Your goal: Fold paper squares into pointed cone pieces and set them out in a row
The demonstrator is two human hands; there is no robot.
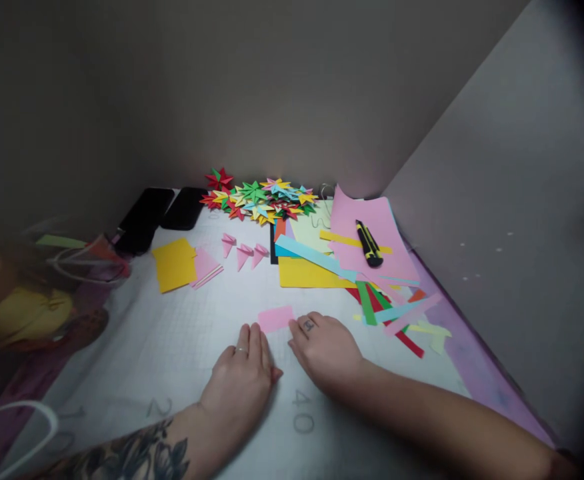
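Observation:
A small pink paper rectangle (277, 319) lies on the white gridded sheet in front of me. My left hand (245, 377) rests palm down with its fingers stretched out flat, the fingertips at the paper's lower left edge. At the paper's right edge, my right hand (325, 347) has its fingers bent and closed on the corner; thumb and fingertips are partly hidden. Just beyond the rectangle stand several small folded pink paper pieces (245, 255). Left of them are a stack of yellow paper squares (175, 265) and some pink paper squares (205, 265).
Folded paper stars (259, 200) are heaped along the back wall. Two black phone-like objects (185, 208) lie to their left. A box cutter (369, 244) rests on pink sheets (345, 213) at the right, near scattered coloured strips (402, 310). A clear plastic bag (92, 257) is at far left.

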